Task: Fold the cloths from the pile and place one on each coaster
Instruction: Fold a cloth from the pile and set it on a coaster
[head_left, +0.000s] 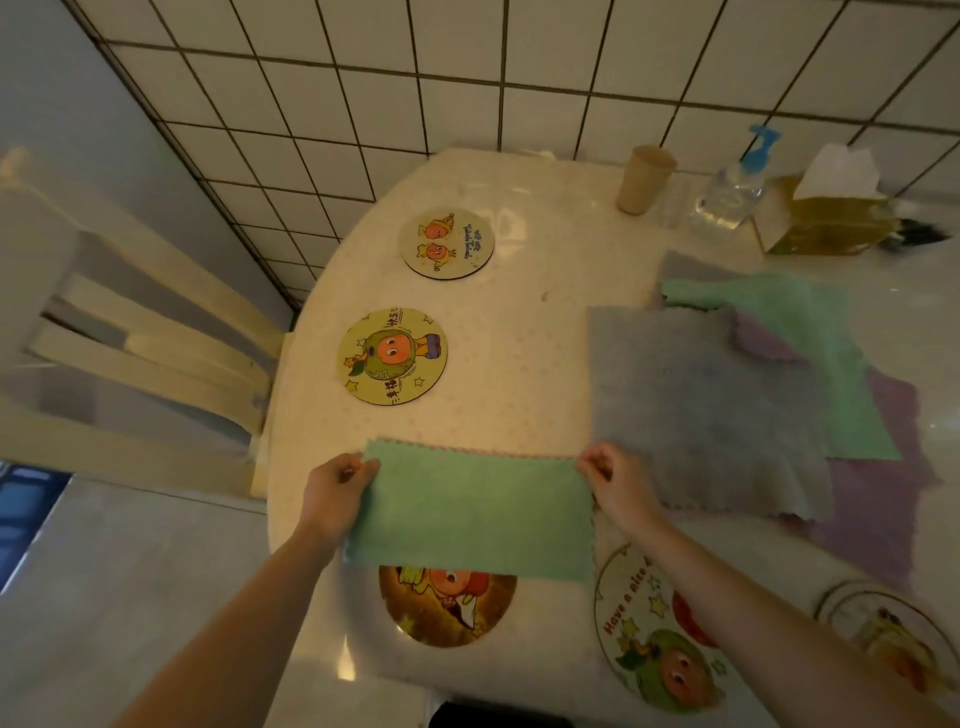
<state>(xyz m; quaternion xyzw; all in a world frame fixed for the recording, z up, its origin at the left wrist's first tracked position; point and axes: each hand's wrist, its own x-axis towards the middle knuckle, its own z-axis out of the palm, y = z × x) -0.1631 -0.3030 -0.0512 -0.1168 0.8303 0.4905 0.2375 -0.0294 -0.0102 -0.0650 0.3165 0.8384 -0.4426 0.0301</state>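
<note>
The table (519, 322) has a chair (130, 332) at its 9 o'clock. Two coasters (445, 242) (392, 356) lie toward 11 o'clock. Three more (447, 608) (657, 634) (883, 639) lie along 6 o'clock. A folded cloth (472, 512) lies over the top of the left one. The cloth pile (727, 384) lies at 3 o'clock. A cup (643, 179), a bottle (730, 189) and a tissue box (826, 218) stand at 1 o'clock.

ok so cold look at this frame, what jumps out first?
The green cloth at the table's near edge, folded in half and pinched at its far corners by the left hand and right hand. It overlaps a round cartoon coaster. To the right lies the pile of cloths, grey on top; two bare coasters lie farther back.
</note>
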